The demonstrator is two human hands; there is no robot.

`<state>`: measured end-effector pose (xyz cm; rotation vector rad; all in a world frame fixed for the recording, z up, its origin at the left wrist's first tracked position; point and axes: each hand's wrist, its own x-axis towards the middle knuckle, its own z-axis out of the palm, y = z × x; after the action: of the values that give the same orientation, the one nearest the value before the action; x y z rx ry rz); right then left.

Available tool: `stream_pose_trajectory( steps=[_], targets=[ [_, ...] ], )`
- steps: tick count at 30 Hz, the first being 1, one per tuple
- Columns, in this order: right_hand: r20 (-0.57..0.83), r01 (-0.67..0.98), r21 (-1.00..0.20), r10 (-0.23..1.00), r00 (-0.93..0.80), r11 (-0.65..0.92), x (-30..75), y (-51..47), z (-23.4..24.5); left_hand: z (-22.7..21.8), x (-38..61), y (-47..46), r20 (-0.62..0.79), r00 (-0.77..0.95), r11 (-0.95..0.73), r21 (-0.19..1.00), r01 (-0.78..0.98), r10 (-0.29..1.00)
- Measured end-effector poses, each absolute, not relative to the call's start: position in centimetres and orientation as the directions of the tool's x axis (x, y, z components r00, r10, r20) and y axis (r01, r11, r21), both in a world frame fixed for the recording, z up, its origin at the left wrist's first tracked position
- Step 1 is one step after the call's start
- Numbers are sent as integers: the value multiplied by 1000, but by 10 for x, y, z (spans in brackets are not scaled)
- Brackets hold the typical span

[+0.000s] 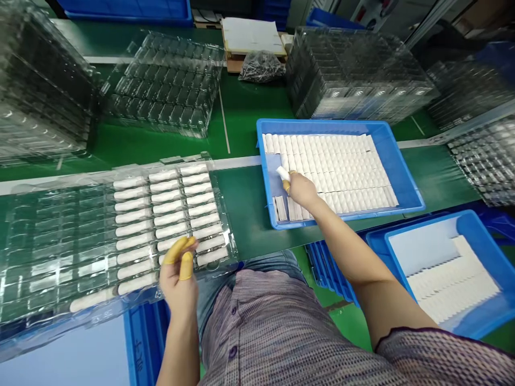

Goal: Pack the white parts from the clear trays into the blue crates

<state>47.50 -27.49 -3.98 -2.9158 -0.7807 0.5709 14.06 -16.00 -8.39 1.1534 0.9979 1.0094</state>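
My right hand, with yellow finger cots on its fingertips, pinches a small white cylindrical piece over the left end of a blue bin. Rows of similar white pieces fill much of that bin, and its pale bottom shows near my hand. My left hand, also in yellow finger cots, hovers over the near edge of a clear plastic tray. Its thumb and forefinger are apart, with nothing visible between them. White pieces lie in the tray's right-hand columns, plus one at the near edge further left.
Clear tray stacks stand at the far left, back middle and back right. A bagged bundle lies by a paper-topped box. Another blue bin of white pieces sits low at my right.
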Motion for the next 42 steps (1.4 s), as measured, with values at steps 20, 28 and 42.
stream_pose_trajectory(
  steps=[20, 28, 42],
  targets=[
    [-120, 715, -682, 988, 99, -155, 430, -268, 23, -57, 226, -208, -499, 708, 863, 354, -360, 500],
    [-270, 510, -94, 516, 813, -855, 566, -246, -43, -69, 206, -205, -555, 654, 858, 332, -393, 514],
    [-268, 728, -285, 781, 564, -624, 568, -258, -62, -62, 200, -206, -541, 698, 867, 430, -250, 469]
  ],
)
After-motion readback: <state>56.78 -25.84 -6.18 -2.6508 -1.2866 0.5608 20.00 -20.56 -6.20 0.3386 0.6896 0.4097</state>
